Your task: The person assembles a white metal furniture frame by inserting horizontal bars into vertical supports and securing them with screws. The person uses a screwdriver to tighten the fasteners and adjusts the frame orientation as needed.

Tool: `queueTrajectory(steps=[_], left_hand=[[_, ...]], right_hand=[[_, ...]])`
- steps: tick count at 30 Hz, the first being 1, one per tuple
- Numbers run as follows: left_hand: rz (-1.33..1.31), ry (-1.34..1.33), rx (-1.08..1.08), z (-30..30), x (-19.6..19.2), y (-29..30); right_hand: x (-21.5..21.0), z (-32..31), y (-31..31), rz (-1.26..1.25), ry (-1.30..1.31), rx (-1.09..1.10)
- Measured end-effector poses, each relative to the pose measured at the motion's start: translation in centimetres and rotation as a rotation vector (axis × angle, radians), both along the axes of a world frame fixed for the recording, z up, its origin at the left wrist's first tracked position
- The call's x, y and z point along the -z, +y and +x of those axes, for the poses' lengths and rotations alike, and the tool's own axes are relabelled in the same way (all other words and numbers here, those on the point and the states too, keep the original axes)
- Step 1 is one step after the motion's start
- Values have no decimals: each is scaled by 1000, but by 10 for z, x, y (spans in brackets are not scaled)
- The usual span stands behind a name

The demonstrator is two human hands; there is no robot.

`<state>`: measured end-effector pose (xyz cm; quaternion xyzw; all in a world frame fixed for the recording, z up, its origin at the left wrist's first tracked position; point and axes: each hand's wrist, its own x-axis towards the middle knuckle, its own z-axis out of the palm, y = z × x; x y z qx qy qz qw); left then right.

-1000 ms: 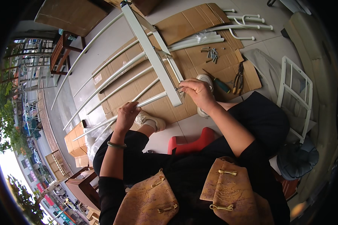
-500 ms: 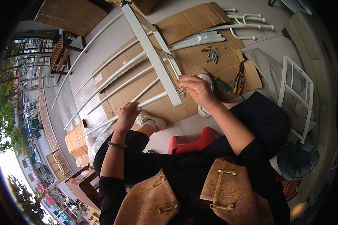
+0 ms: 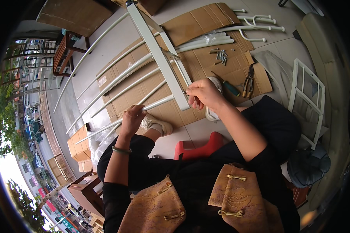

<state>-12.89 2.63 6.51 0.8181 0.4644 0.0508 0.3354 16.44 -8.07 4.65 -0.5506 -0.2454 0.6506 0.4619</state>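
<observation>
A white metal frame (image 3: 154, 50) stands before me, its flat bar slanting from top centre down toward my right hand. Several long tubes fan out leftward from it. My left hand (image 3: 132, 119) is closed around the nearest white tube (image 3: 159, 102), short of where it meets the bar. At the bar's near end, my right hand (image 3: 204, 94) pinches with thumb and forefinger against the joint, the other fingers curled below. Whatever small part lies between those fingertips is hidden.
Flattened cardboard (image 3: 206, 64) lies under the frame, bearing loose bolts (image 3: 221, 57), a green-handled screwdriver (image 3: 230, 88) and pliers (image 3: 248, 82). White curved tubes (image 3: 256, 28) lie at far right. A white ladder-like frame (image 3: 319, 97) leans right; a red stool (image 3: 196, 149) sits below me.
My right hand has shifted slightly down along the bar's end, its fingers curling from stretched across the bar into a pinch. My left hand stays on the tube.
</observation>
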Motion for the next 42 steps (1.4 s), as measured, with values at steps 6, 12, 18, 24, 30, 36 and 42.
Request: queueTrajectory(steps=[6,12,18,24,30,36,42], left_hand=[[41,9,14,0,-1,-1],[89,-32,42,-2,3,1],[101,-27,53,-4,4,2],[109,-54,34,-5,7,0],[59,-92,8,-6,9,-6],[80,-88,5,-7,12,-7],[104,-81,28,-8,13,-6]], right_hand=[[-8,-12,-4,-21,75,162],[5,-21,-21,136,30,231],[5,-3,-35,541,-606,-36],[16,8,6,286,-762,-64],[31,0,22,-149,-64,82],[41,-17,17,374,-409,327],[37,0,-5,530,-674,-43]])
